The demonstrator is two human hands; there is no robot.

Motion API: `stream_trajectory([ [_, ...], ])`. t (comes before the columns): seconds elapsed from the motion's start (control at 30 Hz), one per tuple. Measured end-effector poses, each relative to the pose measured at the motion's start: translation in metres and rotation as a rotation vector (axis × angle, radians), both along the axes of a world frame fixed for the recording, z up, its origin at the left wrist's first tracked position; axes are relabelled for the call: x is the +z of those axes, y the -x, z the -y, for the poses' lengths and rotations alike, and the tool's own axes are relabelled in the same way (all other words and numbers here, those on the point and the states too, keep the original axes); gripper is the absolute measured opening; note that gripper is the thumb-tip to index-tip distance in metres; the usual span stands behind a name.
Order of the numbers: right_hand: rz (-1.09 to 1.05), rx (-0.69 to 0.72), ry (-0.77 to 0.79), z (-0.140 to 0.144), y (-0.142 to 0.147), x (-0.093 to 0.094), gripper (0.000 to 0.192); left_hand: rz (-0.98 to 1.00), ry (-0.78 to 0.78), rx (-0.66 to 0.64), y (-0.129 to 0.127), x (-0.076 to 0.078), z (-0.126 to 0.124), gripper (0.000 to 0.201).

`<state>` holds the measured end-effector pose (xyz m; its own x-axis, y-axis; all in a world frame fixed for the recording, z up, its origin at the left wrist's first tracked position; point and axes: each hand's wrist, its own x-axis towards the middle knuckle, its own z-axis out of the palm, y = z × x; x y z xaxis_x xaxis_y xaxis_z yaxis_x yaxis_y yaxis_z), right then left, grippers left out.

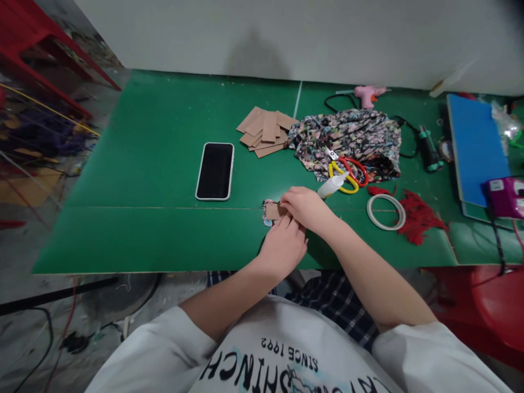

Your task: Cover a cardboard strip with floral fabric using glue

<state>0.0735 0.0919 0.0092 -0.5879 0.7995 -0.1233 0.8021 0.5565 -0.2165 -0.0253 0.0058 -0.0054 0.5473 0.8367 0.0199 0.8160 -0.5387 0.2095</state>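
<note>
A small brown cardboard piece [273, 212] lies on a scrap of floral fabric [265, 220] near the table's front edge. My left hand [285, 244] comes in from below, its bent fingers closed on the right end of the piece. From the right my right hand [305, 207] reaches over the same end, fingertips pinched together at its upper edge. The hands touch each other and hide the right part of the cardboard and fabric. Just beyond my right hand is a white glue bottle [331, 186], tilted over the scissors [347, 172] with red and yellow handles.
Cardboard pieces [268, 128] lie heaped beside a crumpled floral cloth [347, 136]. A phone [215, 171] rests to the left. On the right are a tape roll [369, 210], red scraps [420, 215], a pink glue gun [367, 96], a green-black tool [428, 150] and a blue board [477, 147].
</note>
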Motion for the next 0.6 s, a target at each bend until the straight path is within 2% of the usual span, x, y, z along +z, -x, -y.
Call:
stream_trajectory([
  [0.27, 0.065, 0.128, 0.043, 0.015, 0.0, 0.02, 0.018, -0.013, -0.011, -0.003, -0.001, -0.008, -0.001, 0.042],
  [0.43, -0.084, 0.011, 0.109, 0.022, -0.01, 0.026, 0.023, -0.002, -0.023, 0.004, 0.0, -0.007, 0.0, 0.043],
  [0.53, -0.303, -0.119, 0.009, 0.021, -0.021, 0.024, 0.026, -0.013, -0.021, 0.019, 0.0, -0.005, 0.001, 0.052],
  [0.6, -0.397, -0.141, -0.071, 0.019, -0.025, 0.018, 0.027, -0.018, -0.021, 0.014, 0.0, -0.004, 0.002, 0.052],
])
